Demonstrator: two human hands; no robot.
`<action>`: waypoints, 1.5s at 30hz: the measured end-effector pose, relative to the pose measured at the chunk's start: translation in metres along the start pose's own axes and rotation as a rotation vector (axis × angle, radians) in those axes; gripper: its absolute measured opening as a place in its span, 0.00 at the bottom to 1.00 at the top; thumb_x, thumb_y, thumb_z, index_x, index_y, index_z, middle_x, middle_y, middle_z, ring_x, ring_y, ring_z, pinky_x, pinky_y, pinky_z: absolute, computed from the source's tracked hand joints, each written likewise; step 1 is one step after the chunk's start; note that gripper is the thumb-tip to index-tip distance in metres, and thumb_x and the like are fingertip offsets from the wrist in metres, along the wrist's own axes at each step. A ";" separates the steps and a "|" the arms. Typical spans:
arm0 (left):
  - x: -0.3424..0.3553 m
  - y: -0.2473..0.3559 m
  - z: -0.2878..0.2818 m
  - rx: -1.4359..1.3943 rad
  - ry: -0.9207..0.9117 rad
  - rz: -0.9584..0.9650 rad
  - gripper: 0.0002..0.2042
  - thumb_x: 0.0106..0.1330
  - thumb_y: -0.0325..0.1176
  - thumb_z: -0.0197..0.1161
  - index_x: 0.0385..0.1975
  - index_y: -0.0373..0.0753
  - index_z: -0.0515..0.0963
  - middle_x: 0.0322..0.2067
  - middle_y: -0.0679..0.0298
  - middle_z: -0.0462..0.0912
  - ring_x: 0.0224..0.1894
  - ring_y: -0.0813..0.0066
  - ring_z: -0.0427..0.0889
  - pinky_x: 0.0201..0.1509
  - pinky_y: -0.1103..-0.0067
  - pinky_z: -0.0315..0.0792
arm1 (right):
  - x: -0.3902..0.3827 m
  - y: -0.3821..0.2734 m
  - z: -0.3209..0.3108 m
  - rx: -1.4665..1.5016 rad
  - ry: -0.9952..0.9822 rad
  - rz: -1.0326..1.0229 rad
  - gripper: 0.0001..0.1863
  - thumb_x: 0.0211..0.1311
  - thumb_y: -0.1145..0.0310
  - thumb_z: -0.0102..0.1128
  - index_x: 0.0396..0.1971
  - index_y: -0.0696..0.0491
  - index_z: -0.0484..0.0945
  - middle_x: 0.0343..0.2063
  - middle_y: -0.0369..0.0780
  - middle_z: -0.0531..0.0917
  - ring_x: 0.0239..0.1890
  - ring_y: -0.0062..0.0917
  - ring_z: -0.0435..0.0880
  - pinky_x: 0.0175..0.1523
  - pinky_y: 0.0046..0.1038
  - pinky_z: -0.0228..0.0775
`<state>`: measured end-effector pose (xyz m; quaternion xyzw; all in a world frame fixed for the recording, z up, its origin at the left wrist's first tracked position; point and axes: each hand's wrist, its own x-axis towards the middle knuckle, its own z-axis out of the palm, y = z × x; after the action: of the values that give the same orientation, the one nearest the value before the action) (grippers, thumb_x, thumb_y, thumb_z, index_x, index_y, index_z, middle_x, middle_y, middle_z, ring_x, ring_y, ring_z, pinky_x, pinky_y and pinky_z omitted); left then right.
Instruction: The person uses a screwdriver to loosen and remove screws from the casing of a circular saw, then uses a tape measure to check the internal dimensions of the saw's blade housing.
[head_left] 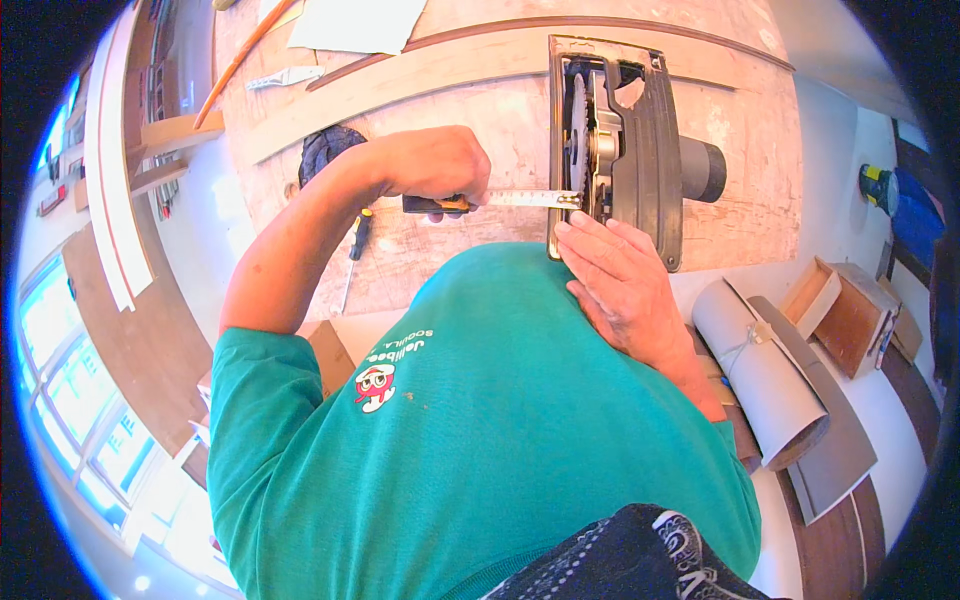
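Note:
A circular saw (625, 150) lies on the worktable with its dark base plate and toothed blade (579, 125) facing up. My left hand (440, 165) is closed around a tape measure (430, 204) to the left of the saw. Its pulled-out tape (530, 198) runs rightward, and the tape's end lies over the base plate beside the blade. With fingers stretched out, my right hand (620, 275) rests on the near part of the base plate, the fingertips just below the tape's end. Whether they touch the tape I cannot tell.
A screwdriver (357, 240) and a black bundle (328, 150) lie left of the tape on the worktable (740, 230). Long wooden strips (420, 95) cross behind. A putty knife (285, 77) and a white sheet (358, 22) lie farther back. Rolled sheet material (760, 370) and a wooden box (850, 315) are at right.

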<state>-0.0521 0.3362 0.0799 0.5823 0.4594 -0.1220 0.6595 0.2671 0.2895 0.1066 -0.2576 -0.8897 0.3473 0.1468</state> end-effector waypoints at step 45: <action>0.042 -0.012 0.018 0.368 0.185 0.347 0.18 0.75 0.41 0.58 0.27 0.33 0.83 0.20 0.53 0.81 0.24 0.53 0.82 0.31 0.61 0.76 | 0.002 0.002 0.003 -0.060 0.036 -0.053 0.23 0.56 0.78 0.70 0.55 0.56 0.84 0.59 0.41 0.84 0.65 0.36 0.81 0.65 0.43 0.72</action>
<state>-0.0291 0.3331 0.0386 0.7710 0.3811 -0.0351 0.5090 0.2651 0.2899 0.1028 -0.2445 -0.9034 0.3117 0.1640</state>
